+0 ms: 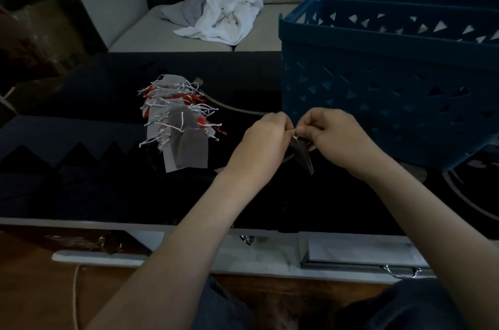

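A small grey drawstring pouch [303, 155] hangs between my two hands above the dark table [108, 194]. My left hand [266, 138] pinches its top from the left. My right hand [334, 135] pinches the top from the right, where a thin white string shows between the fingertips. The fingers of both hands are curled. To the left on the table lies a pile of grey pouches [178, 119] with white and orange drawstrings, overlapping in a row.
A large blue plastic basket [391, 73] stands at the right, just behind my hands. Crumpled white and grey cloths [221, 14] lie on the beige sofa behind the table. A brown box [40, 33] sits at the far left. The table's white front edge [270, 257] runs below my arms.
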Available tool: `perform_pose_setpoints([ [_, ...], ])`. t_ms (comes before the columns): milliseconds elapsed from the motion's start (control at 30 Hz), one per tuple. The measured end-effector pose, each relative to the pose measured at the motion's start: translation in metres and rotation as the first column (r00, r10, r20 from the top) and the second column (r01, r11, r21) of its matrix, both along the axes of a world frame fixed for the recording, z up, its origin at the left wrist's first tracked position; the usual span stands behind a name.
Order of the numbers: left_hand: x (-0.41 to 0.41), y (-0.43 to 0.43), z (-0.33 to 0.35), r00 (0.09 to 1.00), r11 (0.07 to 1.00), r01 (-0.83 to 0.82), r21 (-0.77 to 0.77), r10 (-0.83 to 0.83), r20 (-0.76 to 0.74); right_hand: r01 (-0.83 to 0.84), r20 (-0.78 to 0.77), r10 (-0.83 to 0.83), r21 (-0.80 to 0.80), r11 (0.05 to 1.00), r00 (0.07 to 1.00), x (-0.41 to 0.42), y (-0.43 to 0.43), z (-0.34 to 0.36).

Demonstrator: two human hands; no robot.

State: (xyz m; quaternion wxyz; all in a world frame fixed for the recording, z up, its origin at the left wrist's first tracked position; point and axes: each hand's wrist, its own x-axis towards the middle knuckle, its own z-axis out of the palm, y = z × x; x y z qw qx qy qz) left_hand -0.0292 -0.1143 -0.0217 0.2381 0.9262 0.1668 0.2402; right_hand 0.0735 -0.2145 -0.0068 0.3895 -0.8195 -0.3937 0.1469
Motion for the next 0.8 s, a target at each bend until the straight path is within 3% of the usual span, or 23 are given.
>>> perform_pose_setpoints([
  [200,0.003,0.003,-0.005,0.999,0.995,0.042,0.093,-0.039,-0.037,-0.013,0.018,0.014,-0.024,1.0,1.0,-0.001,0.0,-0.001],
  [367,0.004,0.006,-0.008,0.994,0.978,0.024,0.205,-0.044,0.095,-0.041,0.053,0.039,0.049,0.998,0.998,-0.001,0.001,-0.001],
  [533,0.003,0.014,-0.011,0.987,0.965,-0.003,0.263,-0.039,0.155,-0.079,-0.01,0.081,0.101,0.992,0.997,-0.005,0.003,-0.001],
  [633,0.0,0.015,-0.009,0.974,0.962,0.023,0.272,-0.084,0.213,-0.074,-0.182,0.11,0.196,0.978,0.977,-0.005,0.001,0.003],
  [800,-0.007,0.011,-0.002,0.929,0.973,0.076,0.218,-0.148,0.339,-0.11,-0.482,0.301,0.385,0.916,0.823,-0.001,-0.006,0.007],
])
